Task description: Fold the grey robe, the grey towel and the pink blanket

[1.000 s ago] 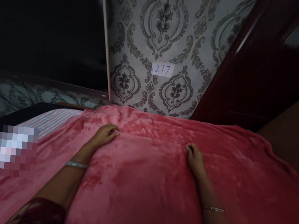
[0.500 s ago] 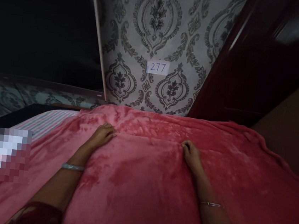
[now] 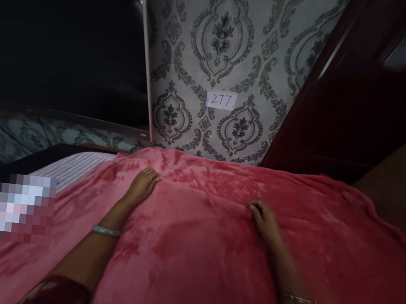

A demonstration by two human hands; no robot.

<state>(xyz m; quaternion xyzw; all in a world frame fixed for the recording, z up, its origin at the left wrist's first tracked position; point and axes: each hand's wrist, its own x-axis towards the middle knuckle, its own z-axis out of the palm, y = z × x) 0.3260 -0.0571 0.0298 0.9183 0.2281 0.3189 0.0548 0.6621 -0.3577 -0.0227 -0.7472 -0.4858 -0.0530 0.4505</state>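
Note:
A red plush blanket (image 3: 185, 247) spreads across most of the lower view, with a raised fold line running between my hands. My left hand (image 3: 144, 183) pinches the blanket at the left end of that fold, its fingers curled down into the pile. At the right end, my right hand (image 3: 264, 217) grips the same fold between thumb and fingers. A pale bangle (image 3: 106, 231) circles my left wrist, and a thin metal bracelet (image 3: 299, 299) sits on my right.
A striped sheet (image 3: 74, 167) shows past the blanket's left edge, beside a blurred patch. A large dark screen (image 3: 65, 45) stands at the back left. Patterned wallpaper (image 3: 220, 42) bears a paper label (image 3: 221, 100) reading 277. Dark red glossy furniture (image 3: 343, 89) rises at right.
The view has shifted slightly, moving the surroundings right and down. My right hand has come a little nearer, and the fold between the hands now slants down to the right. Both hands keep hold.

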